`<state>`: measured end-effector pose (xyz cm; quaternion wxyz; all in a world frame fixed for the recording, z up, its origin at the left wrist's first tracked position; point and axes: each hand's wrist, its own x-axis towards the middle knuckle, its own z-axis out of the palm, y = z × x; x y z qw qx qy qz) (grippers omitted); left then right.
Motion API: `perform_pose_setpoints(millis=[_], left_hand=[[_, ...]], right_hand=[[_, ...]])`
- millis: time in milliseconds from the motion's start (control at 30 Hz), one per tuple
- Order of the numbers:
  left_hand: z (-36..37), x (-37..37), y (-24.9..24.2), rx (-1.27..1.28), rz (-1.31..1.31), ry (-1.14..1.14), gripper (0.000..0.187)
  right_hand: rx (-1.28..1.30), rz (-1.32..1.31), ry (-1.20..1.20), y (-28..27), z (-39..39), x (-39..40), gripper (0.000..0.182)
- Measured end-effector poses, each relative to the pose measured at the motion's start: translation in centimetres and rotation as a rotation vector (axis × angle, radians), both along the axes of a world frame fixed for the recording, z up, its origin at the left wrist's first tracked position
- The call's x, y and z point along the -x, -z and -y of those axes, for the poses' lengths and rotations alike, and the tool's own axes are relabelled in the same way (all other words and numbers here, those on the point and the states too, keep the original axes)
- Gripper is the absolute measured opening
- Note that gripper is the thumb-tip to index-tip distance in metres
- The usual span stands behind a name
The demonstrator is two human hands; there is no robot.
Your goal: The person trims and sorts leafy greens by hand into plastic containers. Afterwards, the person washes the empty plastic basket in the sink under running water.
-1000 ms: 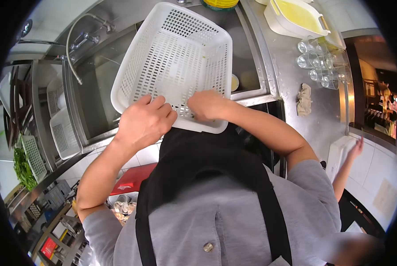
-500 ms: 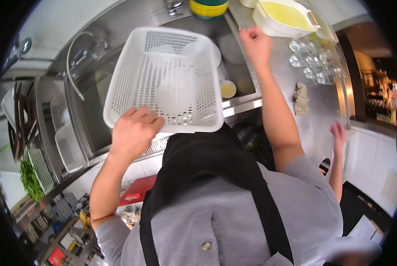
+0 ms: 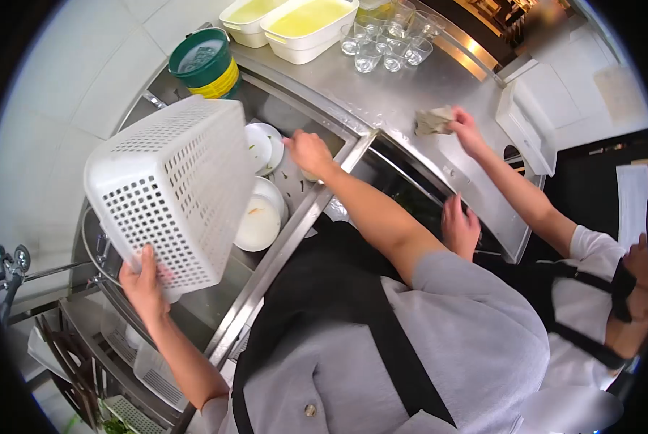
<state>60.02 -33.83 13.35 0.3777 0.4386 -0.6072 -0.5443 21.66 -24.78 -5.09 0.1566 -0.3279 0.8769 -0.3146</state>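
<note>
My left hand [image 3: 147, 286] grips the lower edge of a white perforated plastic basket [image 3: 186, 181], which is tipped up on its side above the sink. My right hand [image 3: 311, 155] is over the sink's near side, fingers curled; anything in them is hidden. Just left of it lie white plates [image 3: 262, 148] with green scraps. Closer to me, a white bowl [image 3: 257, 226] with food residue rests on another dish, partly behind the basket. A small pale cup [image 3: 309, 175] shows in part under my right hand.
A green bucket [image 3: 202, 61] stands at the sink's back corner. White tubs [image 3: 309, 22] of yellow liquid and several glasses [image 3: 385, 47] are on the counter [image 3: 382, 94]. A co-worker's hand [image 3: 469, 132] touches a cloth [image 3: 434, 121]; their other hand [image 3: 460, 226] is near my right arm.
The basket has swung from lying flat to tilted on its side, uncovering the plates and bowl. My right hand has moved from the counter side to the sink. The view has turned rightward; a co-worker reached the cloth.
</note>
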Motion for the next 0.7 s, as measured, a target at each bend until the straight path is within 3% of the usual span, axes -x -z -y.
perform_pose_setpoints(millis=[133,233,367,400,467,567,633,700], left_hand=[[2.0,1.6,3.6,-0.217,0.069,0.043,0.028],[1.4,5.5,6.5,-0.261,-0.273,0.018,0.036],[1.0,9.0,6.6,-0.419,-0.458,0.265,0.049],[0.7,10.7,7.1,-0.433,-0.462,0.327,0.049],[0.8,13.6,10.2,-0.596,-0.627,0.254,0.053],[1.8,16.4,15.3,-0.712,-0.444,0.270,0.063],[1.1,16.1,14.4,-0.825,-0.416,0.271,0.068],[1.0,14.1,12.1,-0.705,-0.354,0.318,0.068]], right_hand=[[-0.038,-0.003,0.147,-2.2,-3.3,-1.3,0.023],[0.071,0.197,0.323,-1.6,-6.3,-1.5,0.022],[0.208,0.117,0.506,-1.8,-12.4,-3.1,0.039],[0.217,0.105,0.568,-3.1,-13.9,-4.4,0.036],[0.274,0.135,0.636,-3.7,-16.9,-6.3,0.033],[0.300,0.116,0.719,-3.7,-22.0,-9.7,0.029],[0.332,0.078,0.741,-2.8,-26.0,-12.4,0.026],[0.271,0.102,0.794,-3.1,-30.3,-16.0,0.025]])
